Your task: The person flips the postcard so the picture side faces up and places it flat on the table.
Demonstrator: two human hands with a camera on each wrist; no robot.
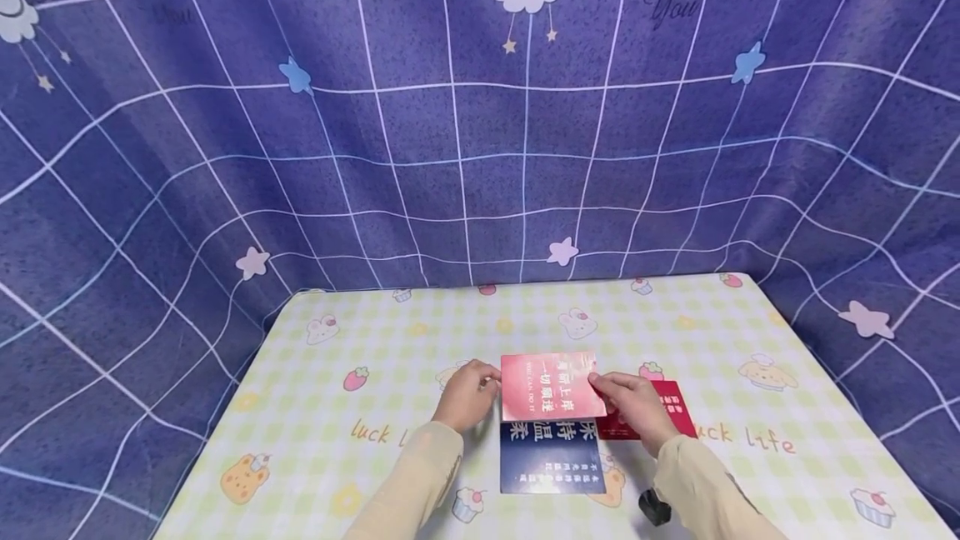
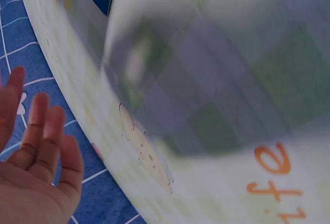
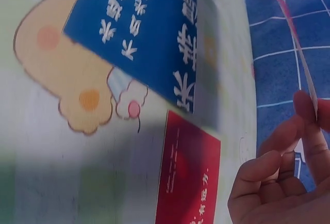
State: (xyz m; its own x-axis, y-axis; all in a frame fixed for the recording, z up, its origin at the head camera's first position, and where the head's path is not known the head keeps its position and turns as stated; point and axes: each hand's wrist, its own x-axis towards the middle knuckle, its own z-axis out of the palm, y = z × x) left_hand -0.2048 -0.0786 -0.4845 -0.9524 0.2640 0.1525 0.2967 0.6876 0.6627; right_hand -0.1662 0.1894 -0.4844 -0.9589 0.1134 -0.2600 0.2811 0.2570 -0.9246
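Observation:
A pink card [image 1: 551, 387] with white lettering is held above the table, spanning both hands. My right hand [image 1: 637, 407] pinches its right edge between thumb and fingers; the right wrist view shows that grip [image 3: 289, 167] with the card almost edge-on. At the opposite edge, the fingertips of my left hand [image 1: 468, 394] pinch the card, while its other fingers [image 2: 49, 141] stay extended in the left wrist view. A dark blue card [image 1: 551, 465] with white lettering lies below, its upper part hidden by the pink one. Partly behind my right hand lies a red card [image 1: 675, 407].
The table is covered by a pale green checked cloth [image 1: 300, 407] printed with cartoon animals and cupcakes. Behind it hangs a dark blue grid-patterned curtain [image 1: 480, 132]. A small black object [image 1: 655, 507] shows beside my right sleeve [image 1: 705, 490].

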